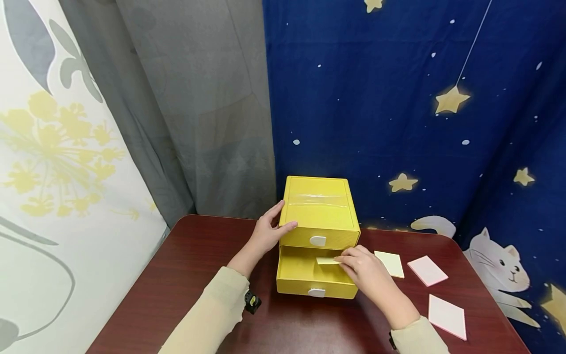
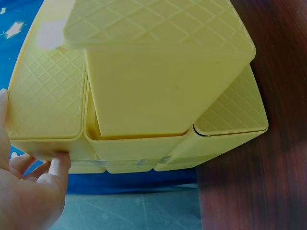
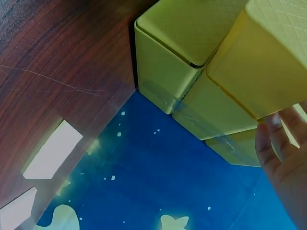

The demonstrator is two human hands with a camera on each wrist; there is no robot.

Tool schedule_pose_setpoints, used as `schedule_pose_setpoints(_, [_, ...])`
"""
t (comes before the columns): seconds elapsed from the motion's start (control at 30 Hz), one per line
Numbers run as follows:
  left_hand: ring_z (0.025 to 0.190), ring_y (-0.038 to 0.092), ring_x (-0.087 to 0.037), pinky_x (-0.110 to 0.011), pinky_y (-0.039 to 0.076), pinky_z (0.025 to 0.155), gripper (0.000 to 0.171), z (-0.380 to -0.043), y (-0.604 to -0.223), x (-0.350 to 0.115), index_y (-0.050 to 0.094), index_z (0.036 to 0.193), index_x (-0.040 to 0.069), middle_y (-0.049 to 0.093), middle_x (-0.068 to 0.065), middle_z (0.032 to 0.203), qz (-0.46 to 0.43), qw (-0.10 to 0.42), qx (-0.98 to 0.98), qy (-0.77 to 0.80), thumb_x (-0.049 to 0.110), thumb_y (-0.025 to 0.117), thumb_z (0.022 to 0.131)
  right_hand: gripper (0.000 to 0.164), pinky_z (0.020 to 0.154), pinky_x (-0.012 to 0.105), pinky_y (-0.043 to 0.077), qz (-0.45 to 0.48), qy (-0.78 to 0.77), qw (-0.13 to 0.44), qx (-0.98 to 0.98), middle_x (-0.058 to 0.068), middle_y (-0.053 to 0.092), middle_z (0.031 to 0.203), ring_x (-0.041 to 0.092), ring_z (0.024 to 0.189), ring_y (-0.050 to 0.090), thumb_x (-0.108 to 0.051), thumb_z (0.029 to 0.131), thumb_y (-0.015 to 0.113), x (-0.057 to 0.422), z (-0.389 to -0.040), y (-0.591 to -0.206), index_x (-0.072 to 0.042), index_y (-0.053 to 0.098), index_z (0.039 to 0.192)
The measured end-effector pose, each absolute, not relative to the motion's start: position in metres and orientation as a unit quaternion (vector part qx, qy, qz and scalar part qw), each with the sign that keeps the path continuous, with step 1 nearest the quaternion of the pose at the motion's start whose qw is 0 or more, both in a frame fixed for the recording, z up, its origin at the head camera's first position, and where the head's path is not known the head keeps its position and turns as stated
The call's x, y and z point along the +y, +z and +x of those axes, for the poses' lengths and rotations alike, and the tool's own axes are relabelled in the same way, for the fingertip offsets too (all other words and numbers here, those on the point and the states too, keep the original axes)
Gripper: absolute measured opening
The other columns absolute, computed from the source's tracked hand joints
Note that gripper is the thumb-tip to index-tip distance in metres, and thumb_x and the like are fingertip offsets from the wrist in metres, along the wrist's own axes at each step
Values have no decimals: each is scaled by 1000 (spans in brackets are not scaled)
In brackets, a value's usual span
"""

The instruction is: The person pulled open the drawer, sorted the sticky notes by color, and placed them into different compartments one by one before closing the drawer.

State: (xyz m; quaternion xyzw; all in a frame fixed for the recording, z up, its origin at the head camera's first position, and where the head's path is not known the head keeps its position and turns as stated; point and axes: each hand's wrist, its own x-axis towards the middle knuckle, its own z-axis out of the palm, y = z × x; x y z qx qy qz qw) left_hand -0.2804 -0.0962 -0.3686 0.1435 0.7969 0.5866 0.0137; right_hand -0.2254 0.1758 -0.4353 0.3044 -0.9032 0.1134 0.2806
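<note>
A yellow drawer box [image 1: 320, 211] stands on the table, its middle drawer [image 1: 294, 286] pulled out. The drawers above and below that one are closed, as the left wrist view shows. My left hand [image 1: 267, 228] rests on the box's upper left side, thumb by the top front edge. Over the pulled-out drawer, my right hand [image 1: 364, 270] pinches a pale yellow sticky note pad [image 1: 326, 261] between thumb and fingers. To the right of that hand lies another pale yellow sticky note pad [image 1: 391, 264].
Two pink sticky note pads, one farther back [image 1: 427, 270] and one nearer [image 1: 447, 316], lie on the right of the dark red table [image 1: 194, 265]. A blue star-patterned curtain [image 1: 353, 98] and a grey curtain [image 1: 199, 98] hang behind the box.
</note>
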Motion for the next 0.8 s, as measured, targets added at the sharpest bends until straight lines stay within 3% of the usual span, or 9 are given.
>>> schedule_pose_setpoints(0.8, [139, 33, -27, -39, 39, 105, 79, -280, -370, -95, 26, 150, 9, 25, -9, 155, 137, 16, 795, 591, 26, 70, 87, 20, 70, 29, 53, 297, 136, 279, -903, -10, 67, 85, 9, 81, 58, -17, 72, 81, 178, -225, -435, -19, 76, 91])
